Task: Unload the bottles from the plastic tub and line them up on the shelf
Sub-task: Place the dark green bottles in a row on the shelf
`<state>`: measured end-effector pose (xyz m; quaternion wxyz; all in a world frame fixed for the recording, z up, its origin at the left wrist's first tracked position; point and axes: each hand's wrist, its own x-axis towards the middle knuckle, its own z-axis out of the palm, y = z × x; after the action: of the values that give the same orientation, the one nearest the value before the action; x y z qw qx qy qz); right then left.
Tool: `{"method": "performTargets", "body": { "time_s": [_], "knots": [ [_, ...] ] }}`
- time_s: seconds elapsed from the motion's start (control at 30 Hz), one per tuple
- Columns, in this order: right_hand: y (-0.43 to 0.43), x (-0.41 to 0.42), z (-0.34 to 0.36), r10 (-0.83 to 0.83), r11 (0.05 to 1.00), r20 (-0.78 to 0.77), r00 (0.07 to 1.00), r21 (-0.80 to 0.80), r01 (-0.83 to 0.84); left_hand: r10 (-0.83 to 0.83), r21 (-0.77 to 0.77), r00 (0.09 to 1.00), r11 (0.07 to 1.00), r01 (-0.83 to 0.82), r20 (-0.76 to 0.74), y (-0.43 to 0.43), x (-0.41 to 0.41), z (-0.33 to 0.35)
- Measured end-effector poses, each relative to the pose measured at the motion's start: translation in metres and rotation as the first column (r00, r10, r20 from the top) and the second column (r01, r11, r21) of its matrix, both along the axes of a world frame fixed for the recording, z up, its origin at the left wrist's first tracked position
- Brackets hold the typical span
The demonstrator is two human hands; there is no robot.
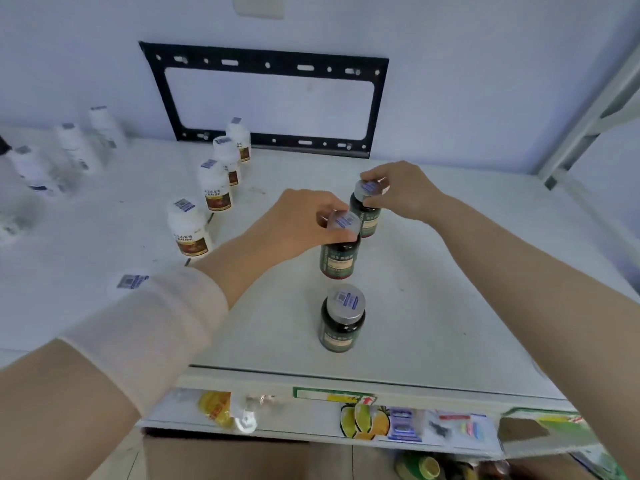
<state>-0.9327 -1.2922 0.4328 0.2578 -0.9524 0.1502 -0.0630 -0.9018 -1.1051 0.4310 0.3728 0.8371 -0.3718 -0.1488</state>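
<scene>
Three dark bottles with silver caps stand in a line on the white shelf (pixel 433 306). My left hand (pixel 298 223) grips the cap of the middle dark bottle (pixel 339 258). My right hand (pixel 398 192) pinches the cap of the far dark bottle (pixel 369 221). The near dark bottle (pixel 343 320) stands free, closer to the shelf's front edge. A row of white bottles (pixel 214 185) with brown labels runs diagonally to the left of them. The plastic tub is not in view.
More white bottles (pixel 69 147) stand blurred at the far left. A black metal bracket (pixel 270 98) hangs on the back wall. A shelf upright (pixel 588 116) rises at the right. Packaged goods (pixel 367 420) hang below the shelf's front edge.
</scene>
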Motion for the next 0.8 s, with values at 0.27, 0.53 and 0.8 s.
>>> {"method": "performTargets", "body": {
  "time_s": [0.27,0.53,0.8],
  "knots": [
    [-0.002,0.035,-0.015,0.108,0.994,-0.035,0.994,0.005,-0.108,-0.001,0.013,0.994,1.0,0.002,-0.111,-0.011,0.007,-0.023],
    [-0.003,0.048,-0.016,0.131,0.991,-0.031,0.991,0.019,-0.13,-0.005,0.031,0.997,1.0,0.007,-0.076,-0.016,0.001,-0.028],
    [-0.002,0.048,-0.022,0.102,0.994,0.003,0.995,0.027,-0.102,-0.012,0.077,0.999,0.997,0.015,-0.032,-0.014,-0.001,-0.027]
  ]
}}
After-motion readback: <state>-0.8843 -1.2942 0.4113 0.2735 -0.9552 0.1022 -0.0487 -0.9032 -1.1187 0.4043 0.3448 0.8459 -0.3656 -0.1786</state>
